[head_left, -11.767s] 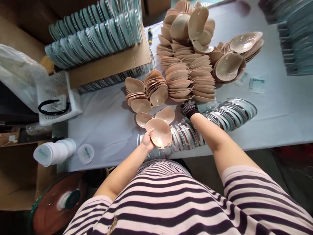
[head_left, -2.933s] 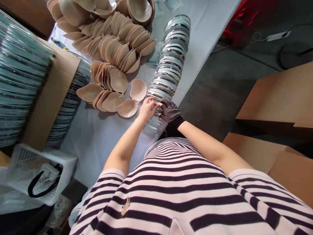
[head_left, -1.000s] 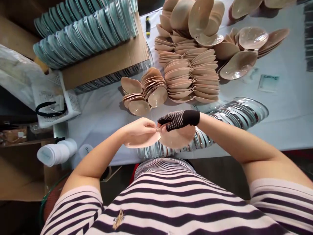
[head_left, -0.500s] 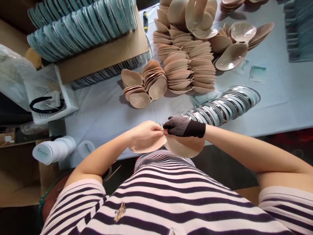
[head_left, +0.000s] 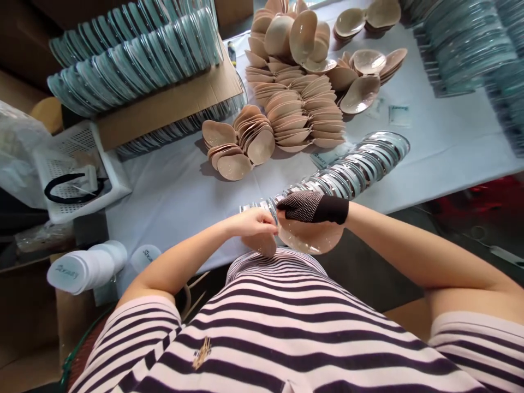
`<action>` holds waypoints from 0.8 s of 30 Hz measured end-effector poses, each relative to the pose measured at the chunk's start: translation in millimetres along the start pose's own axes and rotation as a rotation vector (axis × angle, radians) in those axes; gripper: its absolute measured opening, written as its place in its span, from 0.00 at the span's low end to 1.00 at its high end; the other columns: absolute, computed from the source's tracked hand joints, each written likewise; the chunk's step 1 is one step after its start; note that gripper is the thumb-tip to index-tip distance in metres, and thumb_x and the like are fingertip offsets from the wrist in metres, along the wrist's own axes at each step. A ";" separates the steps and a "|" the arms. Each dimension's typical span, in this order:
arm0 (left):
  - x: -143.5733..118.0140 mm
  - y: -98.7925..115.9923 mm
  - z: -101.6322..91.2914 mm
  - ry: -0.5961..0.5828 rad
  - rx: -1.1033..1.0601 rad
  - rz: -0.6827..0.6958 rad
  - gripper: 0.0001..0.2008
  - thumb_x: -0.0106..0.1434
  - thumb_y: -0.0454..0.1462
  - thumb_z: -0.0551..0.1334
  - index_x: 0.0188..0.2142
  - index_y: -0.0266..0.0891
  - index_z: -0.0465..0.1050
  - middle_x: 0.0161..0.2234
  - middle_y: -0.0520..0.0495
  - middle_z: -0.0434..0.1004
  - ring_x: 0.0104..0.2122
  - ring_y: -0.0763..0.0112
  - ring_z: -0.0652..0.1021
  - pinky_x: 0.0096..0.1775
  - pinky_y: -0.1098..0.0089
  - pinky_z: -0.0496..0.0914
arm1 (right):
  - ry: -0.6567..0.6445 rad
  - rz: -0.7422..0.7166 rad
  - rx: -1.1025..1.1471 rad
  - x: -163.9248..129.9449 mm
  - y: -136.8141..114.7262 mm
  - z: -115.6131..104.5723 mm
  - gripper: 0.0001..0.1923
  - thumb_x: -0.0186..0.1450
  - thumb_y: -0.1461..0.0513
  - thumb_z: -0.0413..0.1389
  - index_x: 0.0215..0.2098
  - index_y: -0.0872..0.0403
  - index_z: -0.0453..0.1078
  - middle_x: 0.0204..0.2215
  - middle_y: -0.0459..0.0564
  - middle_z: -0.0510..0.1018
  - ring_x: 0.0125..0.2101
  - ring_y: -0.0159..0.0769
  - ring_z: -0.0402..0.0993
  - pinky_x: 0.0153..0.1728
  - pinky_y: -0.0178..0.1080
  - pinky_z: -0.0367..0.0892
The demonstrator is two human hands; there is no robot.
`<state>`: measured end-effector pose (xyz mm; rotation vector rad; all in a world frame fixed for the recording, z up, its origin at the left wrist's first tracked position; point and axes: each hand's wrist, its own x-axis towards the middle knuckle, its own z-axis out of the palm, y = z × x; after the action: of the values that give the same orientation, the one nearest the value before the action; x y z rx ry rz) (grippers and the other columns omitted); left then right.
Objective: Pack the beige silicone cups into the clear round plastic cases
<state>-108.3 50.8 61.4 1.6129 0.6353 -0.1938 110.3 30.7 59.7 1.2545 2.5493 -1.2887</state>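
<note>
We pinched two beige cups together at their meeting edges, our bare left hand and gloved right hand touching fingertip to fingertip. Just beyond the grip lay the row of clear trays; farther off, stacked beige cups on the white table

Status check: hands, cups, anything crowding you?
Left hand bare, right hand gloved, both pinching the joined beige cups at the middle. Cups held at the table edge. Row of clear trays just behind.
</note>
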 end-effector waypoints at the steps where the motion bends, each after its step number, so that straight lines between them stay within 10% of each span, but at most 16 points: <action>1: -1.4 -1.2 3.6 -0.005 0.025 0.004 0.13 0.62 0.44 0.62 0.27 0.38 0.78 0.30 0.50 0.77 0.34 0.70 0.75 0.38 0.72 0.67 | -0.074 -0.013 0.107 0.1 -2.0 5.3 0.12 0.67 0.61 0.54 0.42 0.56 0.79 0.35 0.50 0.83 0.31 0.34 0.74 0.38 0.36 0.68; 7: -7.7 -15.2 13.1 -0.047 -0.114 0.070 0.12 0.62 0.45 0.63 0.30 0.38 0.77 0.34 0.49 0.75 0.36 0.71 0.74 0.40 0.71 0.67 | -0.096 0.022 0.600 -5.9 -9.6 38.7 0.14 0.63 0.56 0.59 0.34 0.60 0.77 0.25 0.44 0.77 0.26 0.29 0.67 0.29 0.32 0.63; 18: 9.0 -30.8 10.8 -0.144 -0.468 0.055 0.15 0.54 0.46 0.69 0.26 0.35 0.73 0.28 0.50 0.73 0.31 0.72 0.72 0.36 0.71 0.66 | 0.218 -0.118 0.459 -13.7 -3.2 39.3 0.12 0.64 0.57 0.59 0.34 0.59 0.78 0.31 0.51 0.81 0.32 0.33 0.73 0.37 0.35 0.68; 24: 2.9 -22.7 18.9 0.085 -0.187 -0.018 0.11 0.59 0.43 0.63 0.29 0.37 0.78 0.29 0.50 0.76 0.34 0.70 0.74 0.38 0.72 0.66 | 0.077 0.081 0.496 -13.7 -0.9 40.4 0.13 0.62 0.56 0.60 0.39 0.57 0.80 0.31 0.47 0.83 0.32 0.34 0.76 0.36 0.34 0.68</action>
<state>-112.9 33.9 37.4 1.4417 0.7121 -0.0773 106.3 -6.1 38.5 1.4820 2.2674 -1.9675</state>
